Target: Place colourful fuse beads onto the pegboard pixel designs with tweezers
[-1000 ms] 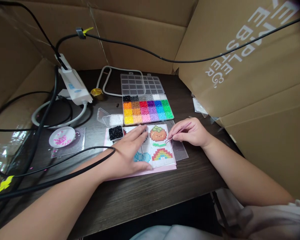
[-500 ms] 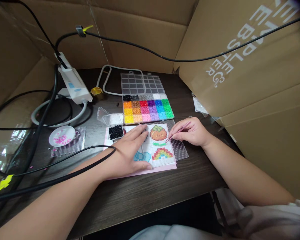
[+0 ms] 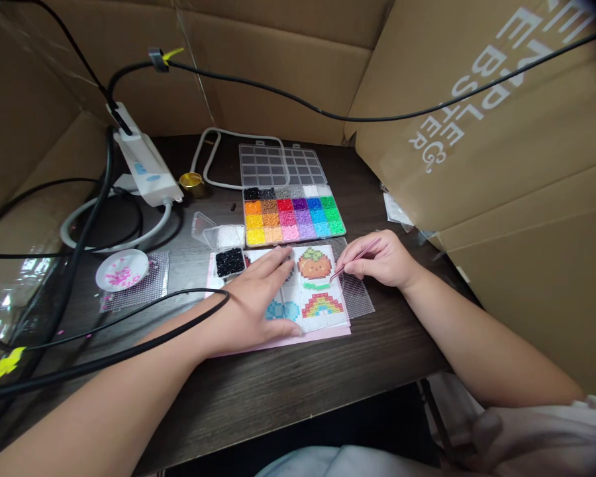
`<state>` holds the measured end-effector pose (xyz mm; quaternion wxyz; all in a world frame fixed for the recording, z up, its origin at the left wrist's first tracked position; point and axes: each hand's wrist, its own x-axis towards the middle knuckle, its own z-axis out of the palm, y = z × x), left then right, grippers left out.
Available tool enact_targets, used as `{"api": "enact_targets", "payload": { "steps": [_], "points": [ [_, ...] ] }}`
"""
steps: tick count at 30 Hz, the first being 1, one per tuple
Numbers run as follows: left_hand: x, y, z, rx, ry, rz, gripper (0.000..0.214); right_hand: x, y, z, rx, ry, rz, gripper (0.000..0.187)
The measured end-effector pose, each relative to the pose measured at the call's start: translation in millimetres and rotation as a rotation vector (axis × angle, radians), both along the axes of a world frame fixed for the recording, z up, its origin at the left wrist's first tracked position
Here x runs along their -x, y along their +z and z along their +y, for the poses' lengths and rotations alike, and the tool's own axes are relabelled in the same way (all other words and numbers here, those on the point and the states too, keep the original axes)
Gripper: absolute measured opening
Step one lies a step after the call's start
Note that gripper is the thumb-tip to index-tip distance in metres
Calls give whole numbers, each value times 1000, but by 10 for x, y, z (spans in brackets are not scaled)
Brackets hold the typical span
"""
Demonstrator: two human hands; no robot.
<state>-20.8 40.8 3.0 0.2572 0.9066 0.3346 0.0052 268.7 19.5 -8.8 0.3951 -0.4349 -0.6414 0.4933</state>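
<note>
My left hand (image 3: 255,301) lies flat with its fingers spread on a printed pattern sheet (image 3: 322,322), covering part of it. Pink tweezers (image 3: 360,253) are pinched in my right hand (image 3: 377,260) at the sheet's right side. Their tip is beside a short row of green beads (image 3: 318,287), below an orange fruit picture and above a rainbow picture. A clear pegboard (image 3: 357,295) sticks out to the right from the sheet. Close to my left fingers stands a small box of black beads (image 3: 230,263). Whether the tips grip a bead is too small to tell.
Behind the sheet lies an open case of coloured beads (image 3: 294,218), with a box of white beads (image 3: 231,236) to its left. A white dish with pink beads (image 3: 123,270) rests on another pegboard (image 3: 161,281). A black cable (image 3: 144,361) crosses over my left forearm. Cardboard walls surround the table.
Almost nothing differs. My right hand and the tweezers have shifted very slightly, with the tip still by the green beads. My left hand stays in place.
</note>
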Motion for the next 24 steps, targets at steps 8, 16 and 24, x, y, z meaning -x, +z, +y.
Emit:
{"api": "enact_targets", "payload": {
  "steps": [8, 16, 24],
  "points": [
    [4, 6, -5, 16, 7, -29, 104, 6, 13, -4, -7, 26, -27, 7],
    [15, -40, -1, -1, 9, -28, 107, 29, 23, -7, -12, 15, -27, 7],
    [17, -63, -1, -8, 6, -50, 106, 9, -2, -7, 15, -15, -29, 11]
  ]
}}
